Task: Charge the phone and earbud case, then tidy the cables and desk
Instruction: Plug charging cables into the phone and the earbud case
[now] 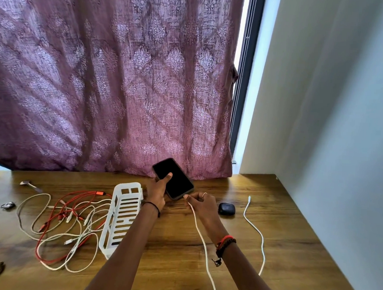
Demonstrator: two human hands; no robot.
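Charging the phone is judged to be the step in hand. A black-screened smartphone in a dark case (175, 179) is held tilted above the far middle of the brown wooden desk (291, 252). It is gripped by the left hand (157, 194), thumb laid across the glass. The end of a long white charging cable (204, 246) is pinched in the fingertips of the right hand (201, 202), at the phone's near edge. Whether the plug is seated cannot be told.

A small black rounded earbud case (226, 208) lies just right of that hand, with a second white cable (257, 231) further right. A tangle of red and white cables (64, 222) and a white slotted plastic rack (122, 216) lie at the left.

Next, the plug must be aligned with the port and pushed straight in while the phone is braced.
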